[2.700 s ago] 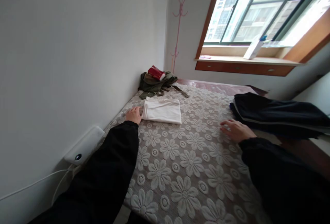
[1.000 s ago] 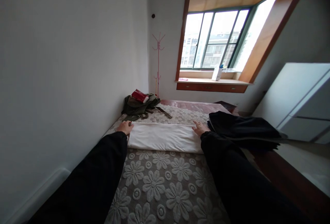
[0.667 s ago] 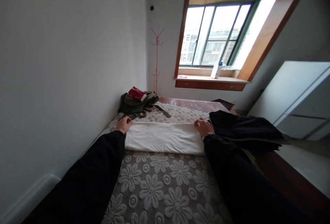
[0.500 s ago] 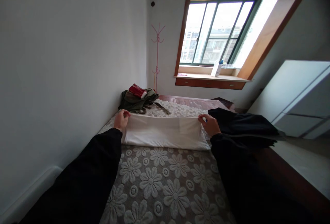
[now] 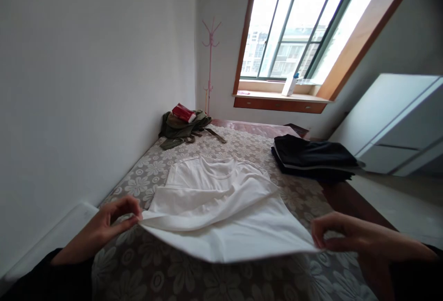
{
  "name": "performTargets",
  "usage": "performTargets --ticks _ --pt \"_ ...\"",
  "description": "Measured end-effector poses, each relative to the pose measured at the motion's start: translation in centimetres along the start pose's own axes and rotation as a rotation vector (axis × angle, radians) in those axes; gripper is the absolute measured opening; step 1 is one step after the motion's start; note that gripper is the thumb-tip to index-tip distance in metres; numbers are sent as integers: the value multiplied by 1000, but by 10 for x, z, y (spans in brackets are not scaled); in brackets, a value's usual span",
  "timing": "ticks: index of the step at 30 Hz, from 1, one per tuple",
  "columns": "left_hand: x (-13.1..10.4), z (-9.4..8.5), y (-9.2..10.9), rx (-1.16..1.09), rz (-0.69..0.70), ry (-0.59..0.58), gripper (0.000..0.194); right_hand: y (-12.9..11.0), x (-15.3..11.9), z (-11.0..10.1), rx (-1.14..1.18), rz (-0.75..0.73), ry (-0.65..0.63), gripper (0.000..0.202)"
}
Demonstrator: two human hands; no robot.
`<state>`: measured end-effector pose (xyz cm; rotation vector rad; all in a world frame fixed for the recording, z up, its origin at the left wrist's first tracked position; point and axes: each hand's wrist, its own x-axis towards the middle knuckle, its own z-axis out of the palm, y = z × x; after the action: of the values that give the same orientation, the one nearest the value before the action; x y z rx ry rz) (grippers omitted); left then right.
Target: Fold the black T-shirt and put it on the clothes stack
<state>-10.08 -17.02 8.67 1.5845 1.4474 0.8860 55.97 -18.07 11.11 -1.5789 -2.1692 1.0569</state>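
Observation:
A white shirt (image 5: 221, 218) lies on the flowered bed cover, its round neckline at the far side and its near part loosely rumpled. My left hand (image 5: 112, 225) pinches the near left corner between thumb and fingers. At the near right corner, my right hand (image 5: 341, 234) grips the cloth in the same way. The hem hangs between both hands, slightly sagging in the middle and a little raised over the cover.
A stack of dark folded clothes (image 5: 311, 155) rests on the bed's right side. At the far left are a green backpack (image 5: 183, 128) and a red packet (image 5: 184, 112). A wall (image 5: 97, 84) borders the left; a pink coat rack (image 5: 210, 61) stands behind.
Both hands have come nearer and spread apart with the cloth. The shirt, a narrow folded band before, is now opened out, with its neckline showing.

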Motion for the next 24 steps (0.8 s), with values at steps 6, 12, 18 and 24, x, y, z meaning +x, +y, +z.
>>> performTargets --ticks 6,12,18,24 --pt "-3 14 -2 188 -59 -105 31 3 35 40 54 -13 -115 41" --pt "-5 21 8 222 15 -27 36 11 84 64 -139 -176 253 36" --pt "-7 22 -10 371 25 -166 46 22 160 59 -164 -135 450 40" --pt "-26 18 -18 409 82 -246 48 32 214 63 -226 -19 491 30"
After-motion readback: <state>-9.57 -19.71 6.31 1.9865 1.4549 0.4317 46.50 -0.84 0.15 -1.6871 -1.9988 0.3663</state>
